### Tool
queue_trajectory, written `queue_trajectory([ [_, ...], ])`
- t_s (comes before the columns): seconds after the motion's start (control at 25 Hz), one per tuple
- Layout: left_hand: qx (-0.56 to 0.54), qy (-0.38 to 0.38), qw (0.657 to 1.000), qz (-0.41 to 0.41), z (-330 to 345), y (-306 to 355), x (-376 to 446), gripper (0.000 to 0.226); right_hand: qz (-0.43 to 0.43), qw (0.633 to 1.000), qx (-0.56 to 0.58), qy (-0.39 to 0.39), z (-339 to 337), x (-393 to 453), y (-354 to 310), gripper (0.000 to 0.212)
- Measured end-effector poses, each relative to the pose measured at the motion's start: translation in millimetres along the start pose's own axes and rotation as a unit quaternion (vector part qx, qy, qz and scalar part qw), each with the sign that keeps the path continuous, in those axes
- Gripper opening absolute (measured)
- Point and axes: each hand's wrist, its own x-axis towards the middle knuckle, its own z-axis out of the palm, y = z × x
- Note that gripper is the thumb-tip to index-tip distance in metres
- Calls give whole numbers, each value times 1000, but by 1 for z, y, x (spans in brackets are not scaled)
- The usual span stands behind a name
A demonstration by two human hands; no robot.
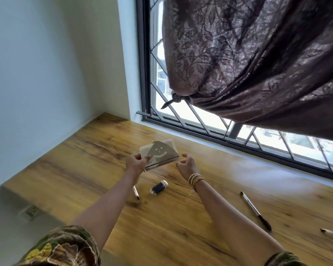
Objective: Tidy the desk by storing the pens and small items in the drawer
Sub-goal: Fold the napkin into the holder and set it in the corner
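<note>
L hand (pixel 136 162) pinches metal napkin holder (pixel 160 155) w/ smiley cutout, lifted above wooden desk (pixel 85 162), long axis running L-R. R hand (pixel 186 165) just beside it, fingers loosely curled, holding nothing. Black-capped pen (pixel 256 211) lies diagonally, cap toward near-R. No legible text.

Smiley napkin holder (pixel 160 153) lifted; pens (pixel 256 211) and bottle (pixel 159 187) lie on desk (pixel 85 169).

Shiny metal napkin holder (pixel 162 153), matt grained wooden desk (pixel 181 217), patterned cloth curtain (pixel 258 54)

Brown leaf-print curtain (pixel 248 60), wood-grain desk (pixel 171 217), blk pen (pixel 256 211).
</note>
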Motion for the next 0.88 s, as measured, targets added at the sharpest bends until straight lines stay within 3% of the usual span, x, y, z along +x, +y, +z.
queue_trajectory([
  [0.2,19,75,997,8,-58,10,53,28,-43,998,-14,-40,82,25,-56,46],
  [0.52,91,180,978,42,-176,36,159,13,2,999,-6,-47,215,86,-120,40],
  [0.88,94,225,969,50,-229,42,232,10,-55,979,-193,-41,253,127,-127,40],
])
